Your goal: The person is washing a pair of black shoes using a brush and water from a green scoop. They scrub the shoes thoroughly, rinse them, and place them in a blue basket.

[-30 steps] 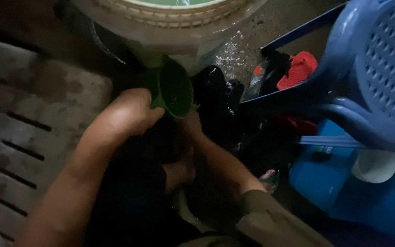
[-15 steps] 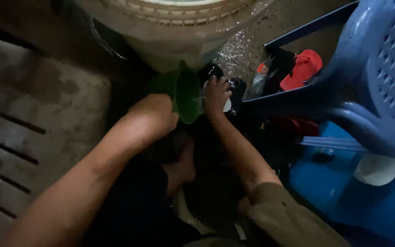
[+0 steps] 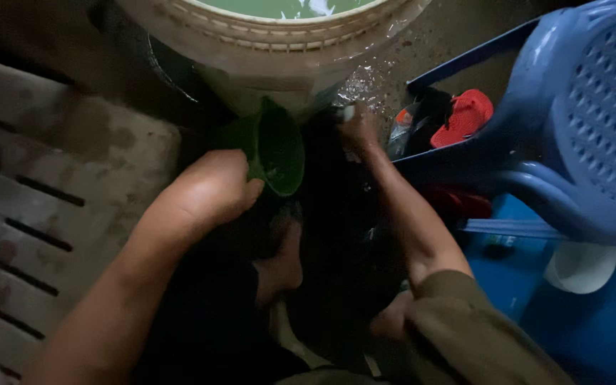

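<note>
My left hand (image 3: 204, 191) grips the handle of a green plastic scoop cup (image 3: 276, 146), held tilted just under the rim of a big pale bucket (image 3: 279, 43) with greenish water inside. My right hand (image 3: 356, 127) reaches forward to the right of the cup, close against the bucket's lower side, fingers closed around a small pale object that I cannot make out. Water glistens on the ground beside it. A bare foot (image 3: 283, 260) shows below the cup in the dark.
A blue plastic chair (image 3: 572, 135) stands at right, with a red object (image 3: 465, 117) and dark items under it. A white bowl-like thing (image 3: 579, 267) lies on a blue surface at lower right. Slatted concrete cover (image 3: 58, 192) lies at left.
My right hand rose from below into view and reached forward beside the bucket. The left hand with the green cup shifted slightly right and up.
</note>
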